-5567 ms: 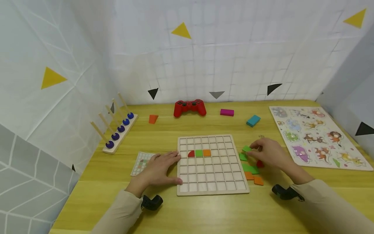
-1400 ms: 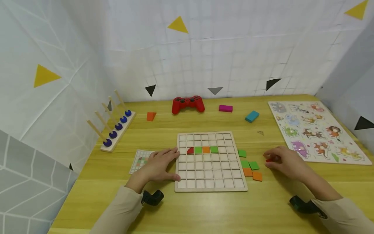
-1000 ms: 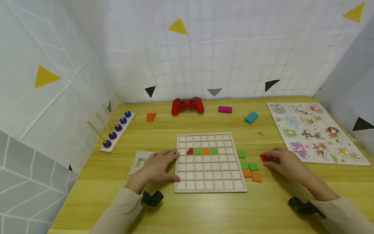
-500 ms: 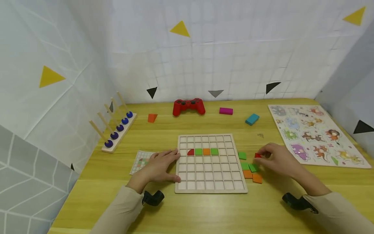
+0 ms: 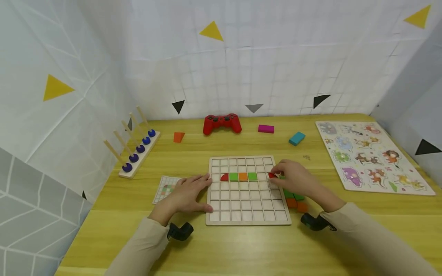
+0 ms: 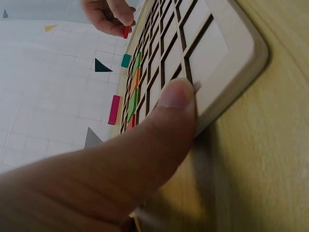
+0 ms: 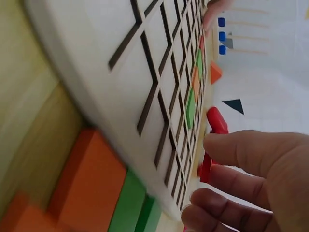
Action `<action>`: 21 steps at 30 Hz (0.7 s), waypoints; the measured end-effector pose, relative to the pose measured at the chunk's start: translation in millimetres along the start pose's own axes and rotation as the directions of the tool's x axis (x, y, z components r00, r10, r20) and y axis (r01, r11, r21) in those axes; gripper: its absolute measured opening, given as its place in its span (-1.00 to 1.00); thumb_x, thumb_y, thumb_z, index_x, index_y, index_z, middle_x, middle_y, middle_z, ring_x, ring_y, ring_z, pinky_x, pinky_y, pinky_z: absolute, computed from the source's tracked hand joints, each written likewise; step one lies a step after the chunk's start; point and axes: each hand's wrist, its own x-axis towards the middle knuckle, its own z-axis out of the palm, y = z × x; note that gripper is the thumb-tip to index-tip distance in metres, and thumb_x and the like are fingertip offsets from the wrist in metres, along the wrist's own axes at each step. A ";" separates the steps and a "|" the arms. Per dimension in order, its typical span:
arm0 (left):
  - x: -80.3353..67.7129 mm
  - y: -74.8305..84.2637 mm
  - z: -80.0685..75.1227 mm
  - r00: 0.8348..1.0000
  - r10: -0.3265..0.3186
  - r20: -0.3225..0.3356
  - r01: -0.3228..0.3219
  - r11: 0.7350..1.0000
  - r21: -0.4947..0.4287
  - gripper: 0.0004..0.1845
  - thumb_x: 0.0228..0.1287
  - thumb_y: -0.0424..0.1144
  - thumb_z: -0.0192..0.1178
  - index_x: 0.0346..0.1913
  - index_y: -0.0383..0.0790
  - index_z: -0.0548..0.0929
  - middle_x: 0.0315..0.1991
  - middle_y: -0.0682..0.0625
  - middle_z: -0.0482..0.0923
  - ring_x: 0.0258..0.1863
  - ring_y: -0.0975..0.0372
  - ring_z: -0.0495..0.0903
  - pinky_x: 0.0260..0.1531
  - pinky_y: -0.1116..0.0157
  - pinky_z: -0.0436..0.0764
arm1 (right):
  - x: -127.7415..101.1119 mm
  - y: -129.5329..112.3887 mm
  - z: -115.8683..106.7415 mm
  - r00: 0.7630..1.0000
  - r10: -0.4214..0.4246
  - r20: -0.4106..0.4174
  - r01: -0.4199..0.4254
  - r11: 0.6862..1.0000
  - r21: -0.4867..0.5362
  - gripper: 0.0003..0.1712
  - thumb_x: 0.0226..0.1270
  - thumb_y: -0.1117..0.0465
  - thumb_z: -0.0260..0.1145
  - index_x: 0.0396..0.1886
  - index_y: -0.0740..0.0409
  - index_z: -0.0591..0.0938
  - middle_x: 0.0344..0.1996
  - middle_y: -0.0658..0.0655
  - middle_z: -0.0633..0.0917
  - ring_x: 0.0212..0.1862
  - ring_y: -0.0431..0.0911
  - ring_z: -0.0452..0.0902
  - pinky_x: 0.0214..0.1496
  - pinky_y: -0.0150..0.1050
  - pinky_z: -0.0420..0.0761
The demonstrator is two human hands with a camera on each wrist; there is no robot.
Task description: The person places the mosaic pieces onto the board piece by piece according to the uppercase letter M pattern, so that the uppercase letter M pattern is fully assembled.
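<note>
A wooden grid board [image 5: 248,222] lies in front of me. Its third row holds a red quarter-round [image 5: 225,177], a green tile [image 5: 233,176], an orange tile [image 5: 243,176] and a second green tile [image 5: 252,176]. My right hand [image 5: 277,178] pinches a small red piece [image 5: 271,175] over the right end of that row. The right wrist view shows the red piece [image 7: 212,140] between thumb and fingers [image 7: 251,154] just above the board [image 7: 120,72]. My left hand [image 5: 198,191] rests on the board's left edge, with the thumb [image 6: 164,125] at its near corner.
Loose green and orange tiles [image 5: 295,201] lie right of the board, under my right wrist. A pattern card [image 5: 165,188] lies left. Farther back are a red game controller [image 5: 222,123], magenta block [image 5: 266,128], teal block [image 5: 297,138], orange wedge [image 5: 178,137], peg rack [image 5: 136,151] and animal puzzle [image 5: 371,157].
My right hand lifted the red piece from the table right of the board and carried it left over the third row. A second green tile joined the row earlier. The left hand stayed.
</note>
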 end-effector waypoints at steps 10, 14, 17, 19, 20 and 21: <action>0.0 0.2 1.0 1.000 0.007 0.003 -0.007 1.000 0.001 -0.01 0.08 0.30 0.33 0.53 -0.01 0.22 0.59 0.04 0.02 0.57 0.00 0.02 0.42 -0.24 0.04 | 19.7 -8.9 18.4 1.000 -0.010 0.009 0.010 0.999 -0.030 -0.78 0.22 0.16 0.44 -0.22 0.22 0.75 -0.27 0.15 0.70 -0.26 -0.08 0.53 -0.21 -0.17 0.60; -0.6 0.3 1.1 1.000 0.007 0.002 -0.007 1.000 -0.002 -0.01 0.08 0.30 0.33 0.53 -0.01 0.22 0.59 0.04 0.02 0.57 0.00 0.02 0.41 -0.25 0.04 | 21.2 -9.2 20.5 1.000 -0.017 0.002 0.017 1.000 -0.008 -0.75 0.24 0.18 0.43 -0.17 0.25 0.74 -0.26 0.17 0.69 -0.28 -0.09 0.52 -0.22 -0.18 0.58; -0.7 0.1 0.8 1.000 0.005 0.001 -0.005 1.000 -0.004 -0.01 0.08 0.30 0.33 0.53 -0.01 0.22 0.59 0.04 0.02 0.57 0.00 0.02 0.41 -0.25 0.04 | 20.8 -9.5 21.0 1.000 -0.011 -0.014 0.011 1.000 0.000 -0.73 0.24 0.17 0.43 -0.16 0.27 0.74 -0.25 0.18 0.68 -0.26 -0.08 0.54 -0.20 -0.15 0.60; -0.7 -0.4 0.6 1.000 0.002 -0.002 -0.002 1.000 -0.003 -0.01 0.08 0.30 0.33 0.53 -0.01 0.22 0.59 0.04 0.02 0.57 0.00 0.02 0.41 -0.25 0.04 | 20.5 -9.1 21.2 1.000 -0.001 -0.023 0.001 1.000 -0.004 -0.73 0.24 0.16 0.43 -0.17 0.27 0.75 -0.26 0.17 0.68 -0.27 -0.08 0.53 -0.20 -0.15 0.60; -0.7 -0.5 0.3 1.000 0.002 -0.004 -0.002 1.000 -0.003 -0.01 0.08 0.30 0.33 0.52 -0.01 0.22 0.59 0.04 0.02 0.57 -0.01 0.02 0.41 -0.25 0.04 | 20.2 -9.1 21.1 1.000 0.001 -0.027 -0.002 1.000 -0.006 -0.75 0.23 0.17 0.44 -0.19 0.26 0.75 -0.27 0.17 0.68 -0.27 -0.08 0.53 -0.21 -0.15 0.60; -0.6 -0.7 0.2 1.000 0.002 -0.005 -0.002 1.000 -0.001 -0.01 0.08 0.30 0.33 0.52 -0.01 0.22 0.59 0.04 0.02 0.57 0.00 0.02 0.41 -0.25 0.04 | 20.1 -8.8 21.2 1.000 0.004 -0.028 -0.004 1.000 -0.009 -0.77 0.23 0.17 0.44 -0.22 0.25 0.76 -0.28 0.16 0.68 -0.27 -0.08 0.52 -0.22 -0.16 0.59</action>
